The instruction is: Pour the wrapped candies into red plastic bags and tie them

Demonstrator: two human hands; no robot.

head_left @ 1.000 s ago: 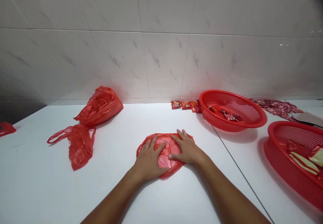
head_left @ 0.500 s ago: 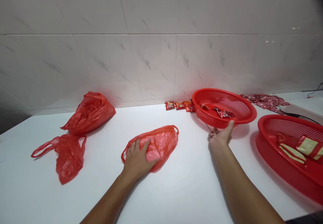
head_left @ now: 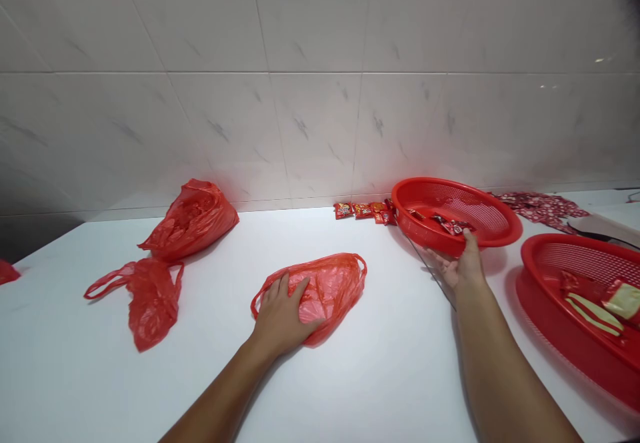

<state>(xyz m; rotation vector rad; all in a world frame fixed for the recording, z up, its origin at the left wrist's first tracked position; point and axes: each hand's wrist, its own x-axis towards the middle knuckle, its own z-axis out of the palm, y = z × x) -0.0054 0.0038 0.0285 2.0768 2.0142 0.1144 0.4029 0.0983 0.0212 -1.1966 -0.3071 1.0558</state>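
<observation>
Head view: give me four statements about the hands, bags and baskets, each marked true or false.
1. The left hand rests on a flat red bag. True.
2. The right hand is at the back rim of the far basket. False: it is at the front rim.
3. Small red packets lie left of the far basket. True.
4. The near basket is empty. False: yellow-and-red items lie in it.
</observation>
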